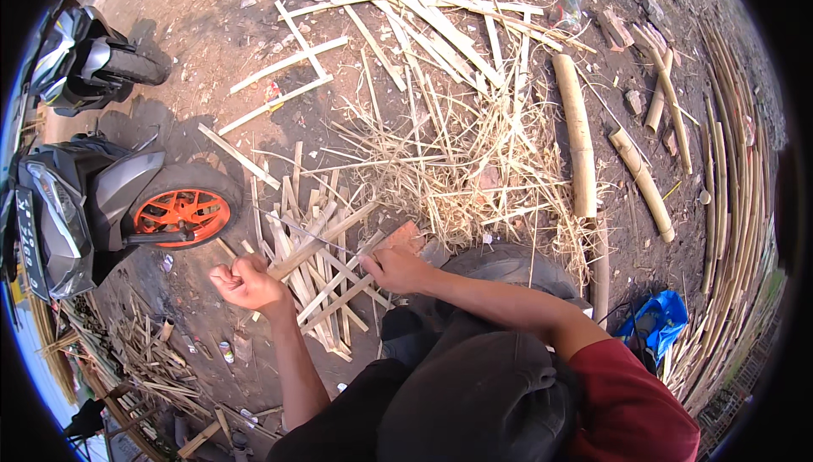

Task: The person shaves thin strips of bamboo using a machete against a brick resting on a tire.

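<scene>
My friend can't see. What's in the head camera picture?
A person's left hand and right hand grip a flat bamboo strip above a pile of split strips on dirt. A motorbike with an orange wheel stands left, bamboo poles right.

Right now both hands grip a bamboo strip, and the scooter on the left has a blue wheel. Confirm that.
Not quite: the wheel of the scooter is orange, not blue, as the head view shows. The rest stands: the left hand and the right hand both grip a bamboo strip, and the scooter is on the left.
</scene>
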Available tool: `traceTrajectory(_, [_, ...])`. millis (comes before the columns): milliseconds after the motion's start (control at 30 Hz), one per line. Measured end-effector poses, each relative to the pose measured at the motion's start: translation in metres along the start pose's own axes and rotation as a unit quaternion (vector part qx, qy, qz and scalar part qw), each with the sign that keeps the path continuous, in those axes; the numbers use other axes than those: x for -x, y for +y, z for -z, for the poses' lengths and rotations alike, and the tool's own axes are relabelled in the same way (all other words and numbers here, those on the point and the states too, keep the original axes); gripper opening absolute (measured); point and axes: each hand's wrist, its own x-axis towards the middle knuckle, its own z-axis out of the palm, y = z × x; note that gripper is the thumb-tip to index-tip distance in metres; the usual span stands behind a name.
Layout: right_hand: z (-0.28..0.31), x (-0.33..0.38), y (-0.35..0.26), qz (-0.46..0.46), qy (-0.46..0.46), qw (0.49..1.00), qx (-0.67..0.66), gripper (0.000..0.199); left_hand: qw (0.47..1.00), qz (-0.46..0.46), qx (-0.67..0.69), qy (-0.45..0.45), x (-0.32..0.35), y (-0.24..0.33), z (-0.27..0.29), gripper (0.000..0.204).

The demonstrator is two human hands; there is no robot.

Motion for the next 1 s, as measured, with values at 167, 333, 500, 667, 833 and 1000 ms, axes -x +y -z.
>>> traceTrajectory(167, [-0.015,0.006,-0.042,0.024,0.017,0.999,-0.013,0.060,0.999,0.000,0.012,-0.049,0.010,0.002,-0.011,0.032])
traceTrajectory(333, [0.005,-0.009,-0.032,-0.069,-0.037,0.996,0.038,0.057,0.999,0.016,0.010,-0.042,0.003,0.002,0.012,0.034])
traceTrajectory(500, [-0.014,0.004,0.064,-0.066,0.014,0.994,0.090,0.059,0.998,0.026,0.007,-0.048,0.015,0.012,-0.007,0.033])
traceTrajectory(667, [0.024,0.006,0.037,-0.079,-0.018,0.994,0.069,0.058,0.999,0.008,0.000,-0.048,0.007,0.004,-0.012,0.034])
traceTrajectory(833, [-0.015,0.001,-0.010,-0.029,0.021,0.998,-0.061,0.063,0.997,0.015,0.006,-0.072,0.006,0.006,-0.025,0.034])
traceTrajectory(1000, [-0.019,-0.022,-0.022,-0.061,-0.048,0.997,0.008,0.060,0.994,0.058,0.034,-0.082,-0.002,-0.001,0.022,0.035])
